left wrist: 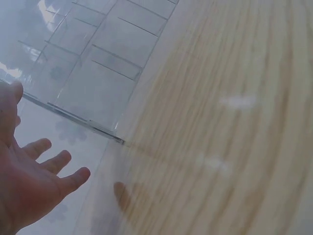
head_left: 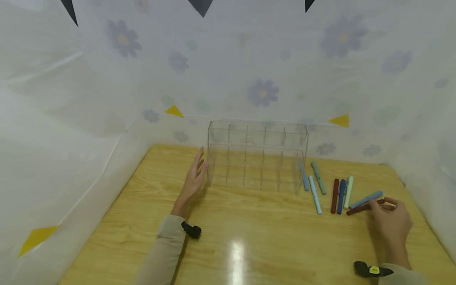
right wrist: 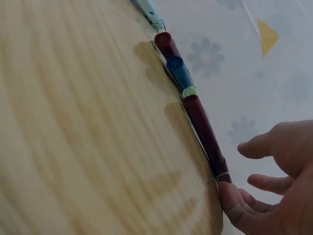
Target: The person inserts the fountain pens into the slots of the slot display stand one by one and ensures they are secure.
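Note:
A clear plastic organizer (head_left: pixel 254 147) with two rows of compartments stands at the back of the table. My left hand (head_left: pixel 194 179) is held beside its left side, fingers extended and slightly spread. In the left wrist view the fingertips (left wrist: pixel 80 177) are near the side wall. Over on the right, my right hand (head_left: pixel 393 221) reaches down to a dark red capped pen (head_left: pixel 360 208). Its fingertips (right wrist: pixel 229 193) touch the far end of that pen, while the thumb (right wrist: pixel 252 148) stays apart from it. A blue pen (head_left: pixel 367 200) lies right alongside.
Left of the right hand lie another dark red pen (head_left: pixel 335 196), a navy pen (head_left: pixel 341 196) and a pale green pen (head_left: pixel 348 192). Nearer the organizer are a light blue pen (head_left: pixel 315 195), a grey-green pen (head_left: pixel 318 177) and a blue pen (head_left: pixel 305 183). Flowered sheeting (head_left: pixel 231 59) encloses the table.

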The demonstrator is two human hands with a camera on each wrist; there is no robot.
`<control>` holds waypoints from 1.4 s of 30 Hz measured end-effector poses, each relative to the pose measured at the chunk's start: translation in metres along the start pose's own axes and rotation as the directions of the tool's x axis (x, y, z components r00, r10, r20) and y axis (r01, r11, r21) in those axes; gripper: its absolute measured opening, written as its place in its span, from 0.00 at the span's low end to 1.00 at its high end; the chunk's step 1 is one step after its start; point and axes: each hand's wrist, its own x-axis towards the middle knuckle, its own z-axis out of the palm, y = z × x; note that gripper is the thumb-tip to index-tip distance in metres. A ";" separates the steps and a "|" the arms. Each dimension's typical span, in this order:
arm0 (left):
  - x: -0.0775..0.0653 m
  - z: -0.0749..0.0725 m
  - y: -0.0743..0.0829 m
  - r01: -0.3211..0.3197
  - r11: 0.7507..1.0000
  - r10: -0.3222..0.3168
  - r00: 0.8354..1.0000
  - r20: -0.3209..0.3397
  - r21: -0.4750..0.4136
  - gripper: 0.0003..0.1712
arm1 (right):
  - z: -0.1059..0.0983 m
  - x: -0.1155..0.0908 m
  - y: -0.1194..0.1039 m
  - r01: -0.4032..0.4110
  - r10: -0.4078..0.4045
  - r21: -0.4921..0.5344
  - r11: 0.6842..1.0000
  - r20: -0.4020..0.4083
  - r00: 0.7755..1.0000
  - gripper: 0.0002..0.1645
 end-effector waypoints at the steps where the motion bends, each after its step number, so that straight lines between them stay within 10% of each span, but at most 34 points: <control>1: -0.001 0.001 -0.002 0.012 1.000 -0.012 1.000 0.003 -0.006 0.35 | 0.002 -0.001 0.002 0.008 -0.008 -0.021 1.000 -0.009 1.000 0.41; 13: -0.003 0.022 -0.003 0.103 0.991 -0.098 0.993 0.066 -0.089 0.33 | 0.002 -0.005 0.001 0.167 -0.166 -0.185 0.968 0.024 0.986 0.24; 21: -0.013 0.024 -0.004 0.221 0.968 -0.211 0.974 0.087 -0.120 0.31 | 0.000 -0.011 0.005 0.210 -0.195 -0.259 0.943 0.082 0.977 0.29; 27: -0.016 0.018 -0.007 0.194 0.973 -0.186 0.980 0.076 -0.124 0.30 | 0.007 -0.010 -0.006 0.252 -0.234 -0.280 0.926 0.095 0.968 0.32; 42: -0.018 0.013 -0.009 0.197 0.974 -0.187 0.978 0.091 -0.111 0.32 | 0.002 -0.011 -0.010 0.090 -0.084 -0.058 0.994 0.091 0.992 0.32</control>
